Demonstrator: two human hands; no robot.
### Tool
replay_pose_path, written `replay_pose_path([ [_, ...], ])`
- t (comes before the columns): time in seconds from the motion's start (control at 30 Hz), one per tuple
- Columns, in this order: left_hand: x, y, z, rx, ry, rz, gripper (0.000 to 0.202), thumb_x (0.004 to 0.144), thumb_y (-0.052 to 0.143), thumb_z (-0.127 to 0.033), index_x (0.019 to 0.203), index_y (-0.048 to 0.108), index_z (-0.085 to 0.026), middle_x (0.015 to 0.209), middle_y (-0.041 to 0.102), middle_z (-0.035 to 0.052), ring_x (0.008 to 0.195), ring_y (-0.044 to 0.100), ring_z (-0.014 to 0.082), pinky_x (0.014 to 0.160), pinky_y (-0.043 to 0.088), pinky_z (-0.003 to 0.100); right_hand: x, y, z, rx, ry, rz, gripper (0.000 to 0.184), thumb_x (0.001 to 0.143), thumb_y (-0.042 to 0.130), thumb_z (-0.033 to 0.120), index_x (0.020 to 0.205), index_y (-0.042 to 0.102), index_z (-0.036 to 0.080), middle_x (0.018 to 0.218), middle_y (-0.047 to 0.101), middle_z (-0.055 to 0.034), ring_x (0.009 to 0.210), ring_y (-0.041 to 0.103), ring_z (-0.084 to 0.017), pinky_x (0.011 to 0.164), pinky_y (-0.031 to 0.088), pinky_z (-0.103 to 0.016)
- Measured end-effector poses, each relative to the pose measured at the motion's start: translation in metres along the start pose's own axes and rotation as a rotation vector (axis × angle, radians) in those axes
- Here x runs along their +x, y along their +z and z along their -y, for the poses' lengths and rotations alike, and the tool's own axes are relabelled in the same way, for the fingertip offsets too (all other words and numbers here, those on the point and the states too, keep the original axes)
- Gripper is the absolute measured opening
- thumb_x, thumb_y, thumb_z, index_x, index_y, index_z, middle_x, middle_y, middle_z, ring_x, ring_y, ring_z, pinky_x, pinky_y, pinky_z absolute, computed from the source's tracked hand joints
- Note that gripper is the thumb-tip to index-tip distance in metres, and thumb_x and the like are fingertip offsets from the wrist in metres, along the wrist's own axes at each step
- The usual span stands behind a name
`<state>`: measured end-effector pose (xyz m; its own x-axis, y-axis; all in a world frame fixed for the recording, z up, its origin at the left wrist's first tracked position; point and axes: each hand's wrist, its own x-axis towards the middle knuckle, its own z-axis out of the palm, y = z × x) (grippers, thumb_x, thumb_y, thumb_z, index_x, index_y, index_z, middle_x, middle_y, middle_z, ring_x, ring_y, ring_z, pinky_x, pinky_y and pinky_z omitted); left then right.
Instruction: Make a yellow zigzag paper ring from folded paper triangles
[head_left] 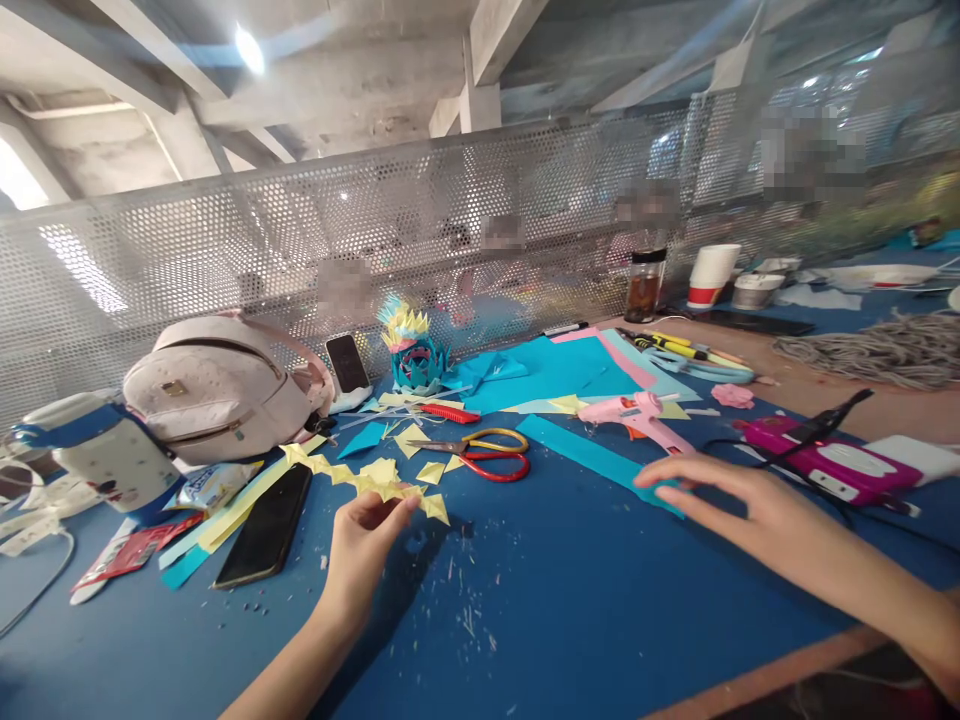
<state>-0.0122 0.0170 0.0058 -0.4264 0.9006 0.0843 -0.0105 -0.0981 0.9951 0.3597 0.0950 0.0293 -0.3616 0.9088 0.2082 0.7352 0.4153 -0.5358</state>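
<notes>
My left hand [375,530] pinches a folded yellow paper strip [330,470] whose points form a zigzag chain; part of it is hidden behind the fingers. Over the end of a blue paper strip [585,452], my right hand [720,495] hovers with fingers apart; whether it touches the strip I cannot tell. A pink glue gun [637,418] lies just beyond that hand. Between the hands are scissors [480,450] with one yellow and one red handle, among small yellow paper pieces [431,472]. Farther back stands a folded-paper ornament [412,350] in teal, yellow and pink.
On the left are a pale backpack [217,385], a white-and-blue cup [112,455], snack packets and a dark phone [266,525]. Blue and pink paper sheets [547,368] lie at the back. A magenta power strip [832,460] with cables is on the right. A perforated metal screen [300,240] stands behind.
</notes>
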Motion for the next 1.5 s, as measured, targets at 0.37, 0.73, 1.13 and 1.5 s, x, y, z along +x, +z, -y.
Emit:
replay_pose_path([
  [0.37, 0.001, -0.002, -0.004, -0.021, 0.052, -0.005, 0.026, 0.061, 0.086, -0.036, 0.065, 0.074, -0.014, 0.06, 0.065, 0.0008, 0.058, 0.053, 0.0105, 0.057, 0.042, 0.021, 0.047, -0.009, -0.04, -0.205, 0.042, -0.102, 0.061, 0.084, 0.047, 0.056, 0.13, 0.054, 0.018, 0.135, 0.057, -0.0171, 0.116, 0.058, -0.039, 0.085, 0.051, -0.04],
  [0.73, 0.001, 0.002, -0.004, -0.045, 0.023, -0.009, 0.038, 0.056, 0.087, -0.039, 0.05, 0.057, -0.015, 0.056, 0.06, 0.0013, 0.056, 0.051, 0.0123, 0.054, 0.039, 0.024, 0.075, -0.006, -0.031, -0.01, 0.048, 0.106, 0.043, 0.088, 0.047, 0.05, 0.094, 0.065, 0.012, 0.063, 0.066, -0.0065, 0.061, 0.062, -0.022, 0.059, 0.041, -0.028],
  [1.13, 0.005, -0.003, 0.002, 0.015, 0.054, 0.005, 0.043, 0.065, 0.082, -0.042, 0.052, 0.048, -0.018, 0.053, 0.053, -0.0029, 0.056, 0.047, 0.0112, 0.054, 0.036, 0.023, 0.084, -0.011, 0.06, 0.251, -0.134, 0.005, 0.044, 0.089, 0.052, 0.053, 0.095, 0.066, 0.011, 0.069, 0.059, -0.0041, 0.06, 0.049, -0.013, 0.054, 0.038, -0.024],
  [1.5, 0.005, -0.004, 0.0, -0.034, 0.038, -0.049, 0.03, 0.063, 0.084, -0.04, 0.069, 0.071, -0.014, 0.068, 0.068, 0.0032, 0.064, 0.056, 0.0139, 0.063, 0.045, 0.026, 0.094, 0.072, 0.078, 0.64, -0.287, 0.456, 0.055, 0.082, 0.056, 0.066, 0.08, 0.063, 0.012, 0.055, 0.041, 0.0048, 0.045, 0.039, -0.007, 0.041, 0.031, -0.019],
])
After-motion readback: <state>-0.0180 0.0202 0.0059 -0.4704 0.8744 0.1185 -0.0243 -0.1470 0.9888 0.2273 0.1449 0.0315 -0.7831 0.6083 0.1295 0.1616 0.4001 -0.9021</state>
